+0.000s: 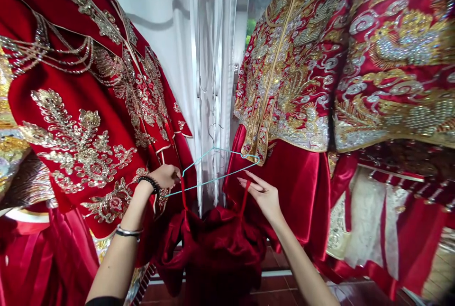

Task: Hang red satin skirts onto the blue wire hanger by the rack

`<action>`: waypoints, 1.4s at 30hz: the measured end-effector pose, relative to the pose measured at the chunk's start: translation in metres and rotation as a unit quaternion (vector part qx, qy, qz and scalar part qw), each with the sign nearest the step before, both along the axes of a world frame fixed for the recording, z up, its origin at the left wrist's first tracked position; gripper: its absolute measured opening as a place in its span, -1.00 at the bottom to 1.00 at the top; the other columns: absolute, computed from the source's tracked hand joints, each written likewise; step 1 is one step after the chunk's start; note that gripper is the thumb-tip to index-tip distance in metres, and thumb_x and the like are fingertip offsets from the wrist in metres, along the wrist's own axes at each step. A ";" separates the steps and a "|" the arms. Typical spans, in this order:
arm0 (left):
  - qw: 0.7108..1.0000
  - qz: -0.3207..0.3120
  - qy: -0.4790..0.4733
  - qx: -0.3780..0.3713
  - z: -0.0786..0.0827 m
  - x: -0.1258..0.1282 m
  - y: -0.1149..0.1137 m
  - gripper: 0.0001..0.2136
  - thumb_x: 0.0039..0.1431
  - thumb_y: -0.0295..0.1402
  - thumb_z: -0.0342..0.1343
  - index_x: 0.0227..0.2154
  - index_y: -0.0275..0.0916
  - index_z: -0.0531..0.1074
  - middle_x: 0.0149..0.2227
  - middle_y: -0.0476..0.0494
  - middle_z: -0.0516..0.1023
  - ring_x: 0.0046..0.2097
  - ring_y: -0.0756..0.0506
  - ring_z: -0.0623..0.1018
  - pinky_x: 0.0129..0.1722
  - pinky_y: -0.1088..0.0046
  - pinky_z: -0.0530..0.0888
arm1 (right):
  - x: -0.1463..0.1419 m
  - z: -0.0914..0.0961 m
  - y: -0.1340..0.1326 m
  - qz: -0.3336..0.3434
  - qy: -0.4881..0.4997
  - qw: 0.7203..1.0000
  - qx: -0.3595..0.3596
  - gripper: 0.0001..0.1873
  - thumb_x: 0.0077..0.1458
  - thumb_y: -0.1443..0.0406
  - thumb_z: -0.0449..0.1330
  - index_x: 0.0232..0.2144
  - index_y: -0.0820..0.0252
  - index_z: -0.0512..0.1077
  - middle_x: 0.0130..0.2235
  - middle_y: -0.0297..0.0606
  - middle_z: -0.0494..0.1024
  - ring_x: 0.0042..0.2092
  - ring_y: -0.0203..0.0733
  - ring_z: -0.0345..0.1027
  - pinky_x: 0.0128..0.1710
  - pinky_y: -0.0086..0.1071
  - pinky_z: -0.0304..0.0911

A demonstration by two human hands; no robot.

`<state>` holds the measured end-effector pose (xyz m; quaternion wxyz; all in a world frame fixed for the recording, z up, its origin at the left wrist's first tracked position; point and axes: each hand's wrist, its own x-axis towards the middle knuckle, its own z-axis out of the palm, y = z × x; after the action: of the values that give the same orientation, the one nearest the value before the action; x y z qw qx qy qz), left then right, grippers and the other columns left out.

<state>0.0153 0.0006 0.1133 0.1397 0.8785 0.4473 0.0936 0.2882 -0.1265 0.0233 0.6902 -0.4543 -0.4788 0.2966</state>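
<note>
A thin light-blue wire hanger (216,166) hangs level in front of me, its metal hook pointing up. My left hand (164,176), with a black bead bracelet at the wrist, is closed on the hanger's left end. A dark red velvet garment (213,244) droops below it by two narrow red straps. The left strap is looped over the hanger near my left hand. My right hand (263,194) pinches the right strap (244,198) just under the hanger's lower wire, fingers partly extended.
Red robes with heavy gold and silver embroidery hang close on both sides, one at the left (81,121), others at the right (295,73). White sheer curtains (209,59) hang behind the gap. Reddish floor tiles (277,292) show below.
</note>
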 end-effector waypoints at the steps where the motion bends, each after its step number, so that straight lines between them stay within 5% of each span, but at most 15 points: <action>1: 1.000 0.008 0.005 0.011 0.000 0.001 0.001 -0.93 -0.21 -0.37 0.08 -0.58 -0.19 0.44 -0.67 0.04 0.44 -0.56 -0.02 0.44 -0.56 0.56 0.29 | 0.001 -0.001 0.000 -0.001 0.002 1.000 -0.001 -0.50 -0.12 0.19 0.24 -0.07 0.18 0.36 -0.24 -0.26 0.56 -0.10 -0.09 0.39 0.06 -0.13 0.18; 4: 0.998 0.039 -0.014 0.042 -0.007 0.011 0.001 -0.75 -0.29 -0.18 0.21 -0.52 -0.21 0.44 -0.65 0.01 0.42 -0.56 -0.04 0.42 -0.57 0.54 0.27 | 0.001 -0.003 -0.001 0.005 0.001 1.000 -0.009 -0.51 -0.12 0.19 0.23 -0.08 0.17 0.37 -0.23 -0.25 0.56 -0.10 -0.09 0.39 0.05 -0.13 0.19; 7: 0.989 0.032 -0.074 0.122 -0.012 0.032 -0.008 -0.61 -0.17 -0.03 0.14 -0.35 -0.22 0.40 -0.53 -0.04 0.44 -0.46 -0.07 0.45 -0.46 0.51 0.33 | 0.002 -0.006 -0.001 0.004 -0.004 1.000 -0.015 -0.51 -0.13 0.19 0.24 -0.08 0.18 0.38 -0.24 -0.23 0.56 -0.09 -0.07 0.38 0.05 -0.13 0.19; 10: 0.934 0.049 -0.141 0.324 -0.012 0.063 -0.024 -0.64 0.04 -0.06 -0.01 -0.25 -0.26 0.35 -0.34 -0.18 0.43 -0.26 -0.14 0.42 -0.28 0.36 0.36 | 0.003 -0.008 -0.001 -0.003 -0.004 1.000 -0.017 -0.49 -0.14 0.18 0.24 -0.08 0.20 0.38 -0.24 -0.21 0.56 -0.09 -0.06 0.38 0.05 -0.13 0.19; 13: 0.889 -0.045 -0.106 0.444 -0.010 0.100 -0.038 -0.70 0.12 -0.17 -0.07 -0.23 -0.29 0.36 -0.26 -0.26 0.41 -0.15 -0.19 0.37 -0.16 0.23 0.32 | 0.003 -0.008 0.000 0.004 -0.002 1.000 -0.014 -0.50 -0.14 0.18 0.24 -0.08 0.18 0.38 -0.24 -0.24 0.56 -0.10 -0.07 0.38 0.04 -0.13 0.20; 16: 0.855 -0.129 -0.007 0.502 -0.010 0.140 -0.040 -0.53 0.06 -0.22 0.02 0.01 -0.36 0.22 -0.01 -0.38 0.30 0.06 -0.26 0.24 0.05 0.10 0.15 | 0.002 -0.008 0.001 0.008 0.005 1.000 -0.010 -0.50 -0.13 0.19 0.24 -0.08 0.17 0.37 -0.25 -0.28 0.57 -0.10 -0.07 0.39 0.04 -0.12 0.21; 19: 0.838 -0.137 0.061 0.525 -0.015 0.175 -0.031 -0.32 -0.01 -0.20 0.09 0.13 -0.45 0.04 0.12 -0.48 0.14 0.17 -0.31 0.09 0.14 0.02 -0.05 | -0.003 -0.007 0.001 0.000 0.013 1.000 -0.006 -0.47 -0.12 0.20 0.23 -0.03 0.17 0.33 -0.26 -0.31 0.57 -0.09 -0.08 0.38 0.04 -0.13 0.21; 23: 0.851 -0.106 0.095 0.506 -0.029 0.202 -0.014 -0.47 0.14 -0.37 -0.09 0.18 -0.33 -0.02 0.11 -0.39 0.20 0.14 -0.29 0.16 0.12 -0.08 -0.07 | -0.007 -0.006 -0.001 -0.001 0.013 1.000 -0.007 -0.41 -0.11 0.20 0.23 0.01 0.18 0.27 -0.27 -0.31 0.57 -0.10 -0.10 0.39 0.03 -0.17 0.23; 27: 0.874 -0.070 0.102 0.470 -0.040 0.201 -0.007 -0.51 0.17 -0.51 -0.23 0.18 -0.22 -0.02 0.11 -0.33 0.22 0.12 -0.23 0.22 0.09 -0.02 0.06 | -0.005 -0.003 -0.007 -0.004 0.006 1.000 -0.019 -0.35 -0.13 0.19 0.23 0.05 0.21 0.23 -0.28 -0.28 0.57 -0.12 -0.10 0.40 0.02 -0.18 0.23; 34: 0.866 -0.146 0.138 0.458 -0.034 0.165 -0.033 -0.18 -0.11 -0.38 0.14 0.21 -0.25 -0.17 0.11 -0.34 0.18 0.13 -0.29 0.17 0.14 -0.06 -0.14 | 0.017 0.003 -0.017 -0.089 0.024 0.996 -0.005 -0.29 -0.19 0.18 0.29 0.05 0.19 0.24 -0.30 -0.26 0.58 -0.12 -0.09 0.40 0.04 -0.17 0.18; 42: 0.858 -0.223 0.128 0.445 -0.027 0.148 -0.045 -0.12 -0.22 -0.38 0.21 0.19 -0.21 -0.13 0.13 -0.39 0.14 0.11 -0.35 0.16 0.10 -0.14 -0.25 | 0.026 0.011 -0.029 -0.126 0.022 0.992 0.002 -0.27 -0.22 0.17 0.30 0.05 0.19 0.24 -0.34 -0.25 0.59 -0.13 -0.07 0.40 0.04 -0.14 0.17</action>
<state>0.1629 -0.0448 0.0863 -0.3073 0.9274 0.1645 0.1358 0.3147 -0.1558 0.0341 0.7336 -0.5029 -0.4031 0.2157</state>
